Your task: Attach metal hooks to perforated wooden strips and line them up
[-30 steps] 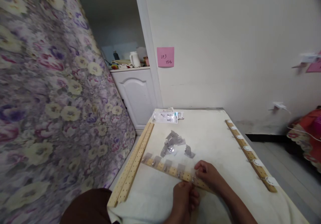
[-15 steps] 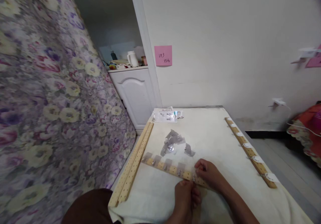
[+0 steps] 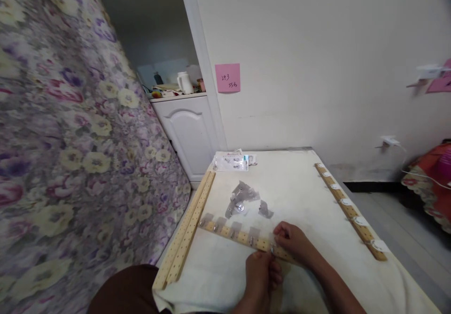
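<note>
A wooden strip with holes (image 3: 243, 236) lies slanted across the near part of the table, with several small clear plastic pieces (image 3: 254, 233) bearing shiny metal parts spaced along it. Near its right end, my right hand (image 3: 294, 242) is closed in a pinch on the upper edge of one such clear plastic piece. My left hand (image 3: 260, 271) is closed just below that piece, fingertips at the strip's near edge; what it pinches is hidden. Beyond the strip, a loose cluster of clear plastic pieces (image 3: 243, 196) and a single one (image 3: 265, 209) lie on the cloth.
Two pale perforated wooden strips (image 3: 190, 232) run along the table's left edge. On the right edge lies a darker strip (image 3: 352, 213) carrying several white round pieces. Flat packets (image 3: 230, 162) sit at the far left corner. A floral curtain (image 3: 88, 140) hangs at left.
Both hands hold nearly the same place at the strip's right end, with only slight finger movement. The view has shifted a little; the loose pieces stay put.
</note>
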